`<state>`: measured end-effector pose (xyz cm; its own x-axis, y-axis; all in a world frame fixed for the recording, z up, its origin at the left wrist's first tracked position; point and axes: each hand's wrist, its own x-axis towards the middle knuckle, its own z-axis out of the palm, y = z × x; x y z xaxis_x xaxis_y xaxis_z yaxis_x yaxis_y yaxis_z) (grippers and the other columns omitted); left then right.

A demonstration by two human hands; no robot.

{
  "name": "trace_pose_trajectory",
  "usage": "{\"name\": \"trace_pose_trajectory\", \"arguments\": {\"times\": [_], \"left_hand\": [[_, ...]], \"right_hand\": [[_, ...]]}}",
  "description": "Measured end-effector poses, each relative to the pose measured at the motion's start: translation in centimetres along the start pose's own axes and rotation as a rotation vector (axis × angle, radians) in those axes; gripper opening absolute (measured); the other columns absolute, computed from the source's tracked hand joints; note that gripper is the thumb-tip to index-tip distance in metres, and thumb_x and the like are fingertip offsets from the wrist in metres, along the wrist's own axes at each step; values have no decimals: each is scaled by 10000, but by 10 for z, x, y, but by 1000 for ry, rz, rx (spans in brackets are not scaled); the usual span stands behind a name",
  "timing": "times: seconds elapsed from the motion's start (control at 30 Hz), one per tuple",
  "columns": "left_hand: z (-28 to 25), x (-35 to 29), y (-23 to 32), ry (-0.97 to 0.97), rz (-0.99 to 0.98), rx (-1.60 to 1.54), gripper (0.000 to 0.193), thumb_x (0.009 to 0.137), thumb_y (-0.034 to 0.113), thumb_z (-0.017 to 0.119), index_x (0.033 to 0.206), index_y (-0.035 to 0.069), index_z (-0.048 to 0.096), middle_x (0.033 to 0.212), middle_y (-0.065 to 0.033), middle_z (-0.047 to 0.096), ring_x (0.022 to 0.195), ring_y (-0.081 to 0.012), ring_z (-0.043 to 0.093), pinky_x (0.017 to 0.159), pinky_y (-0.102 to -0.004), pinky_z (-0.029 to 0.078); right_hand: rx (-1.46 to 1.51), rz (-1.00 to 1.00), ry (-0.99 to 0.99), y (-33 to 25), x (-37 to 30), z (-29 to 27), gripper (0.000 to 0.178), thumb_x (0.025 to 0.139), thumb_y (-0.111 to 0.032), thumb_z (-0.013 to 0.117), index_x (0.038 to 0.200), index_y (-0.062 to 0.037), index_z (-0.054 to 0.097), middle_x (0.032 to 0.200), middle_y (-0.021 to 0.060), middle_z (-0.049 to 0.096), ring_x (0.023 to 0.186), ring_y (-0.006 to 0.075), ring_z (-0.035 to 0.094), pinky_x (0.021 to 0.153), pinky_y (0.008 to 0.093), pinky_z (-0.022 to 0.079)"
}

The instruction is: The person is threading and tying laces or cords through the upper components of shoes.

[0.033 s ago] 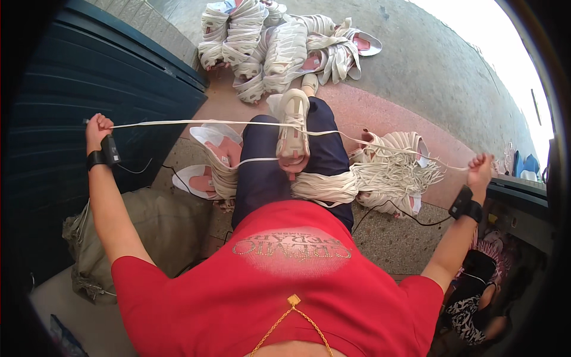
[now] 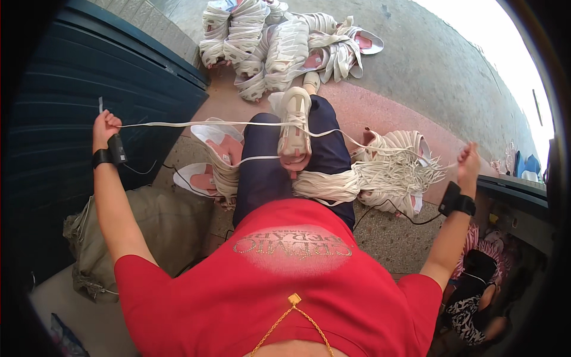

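**Cream shoe upper (image 2: pixel 295 131), one, with white lace (image 2: pixel 202 124) drawn out to both sides**

Location: on the seated person's dark trousers (image 2: pixel 257 178), mid-lap, between the two outstretched hands.

Orientation: long axis near to far, roughly along the thighs; rounded toe far, pink-lined opening near, as I judge it.

Grip: left hand (image 2: pixel 107 128) closed in a fist, pinching the lace, a short tip standing above it. Right hand (image 2: pixel 468 162), raised well out to the right, has its fingers drawn together, seemingly on the other end; blur softens the contact.

Condition: left run nearly straight; right run dips and waves.

Step in hand, by my judgement: evening the lace's two lengths through the upper. The next move calls for taking up the right-hand slack, then bringing both ends back to the eyelets.

Adjacent: lace bundle (image 2: pixel 326 186), near right of the upper; stacked uppers left (image 2: pixel 225 175) and right (image 2: pixel 392 143); larger heap (image 2: pixel 288 50), far.
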<state>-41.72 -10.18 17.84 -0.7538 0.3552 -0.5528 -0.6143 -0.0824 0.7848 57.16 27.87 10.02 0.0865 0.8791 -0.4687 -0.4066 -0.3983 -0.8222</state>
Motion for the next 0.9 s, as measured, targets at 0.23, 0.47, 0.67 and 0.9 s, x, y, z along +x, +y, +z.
{"name": "trace_pose_trajectory", "arguments": {"times": [0.23,0.47,0.67,0.9], "left_hand": [[103,-48,-245,-498,-717,405,326,1021,467,561,989,146,612,655,58,446,568,-122,461,653,-390,471],[158,-125,-371,-811,-378,918,334,1065,397,497,1120,107,655,868,-19,616,789,-147,586,769,-361,492],[163,-139,-373,-939,295,1174,305,1022,252,575,1231,59,684,947,-66,690,824,-114,606,766,-304,494],[153,-158,-377,-762,280,1409,282,978,273,566,1070,59,724,760,-110,698,728,-247,687,699,-389,524]], "right_hand": [[-1167,-268,-957,287,-120,216,211,930,-148,561,894,30,669,970,203,690,986,365,638,855,417,497],[-1383,-985,-697,332,-111,260,176,860,-131,573,903,-9,692,1196,196,676,1214,348,583,1003,467,434],[-1541,-907,-632,342,-109,272,177,837,-157,611,918,-50,726,1269,129,641,1268,310,517,1004,477,390],[-1513,-938,-515,348,-113,275,168,773,-206,716,895,-90,723,1042,67,650,1078,279,547,858,452,382]]}}
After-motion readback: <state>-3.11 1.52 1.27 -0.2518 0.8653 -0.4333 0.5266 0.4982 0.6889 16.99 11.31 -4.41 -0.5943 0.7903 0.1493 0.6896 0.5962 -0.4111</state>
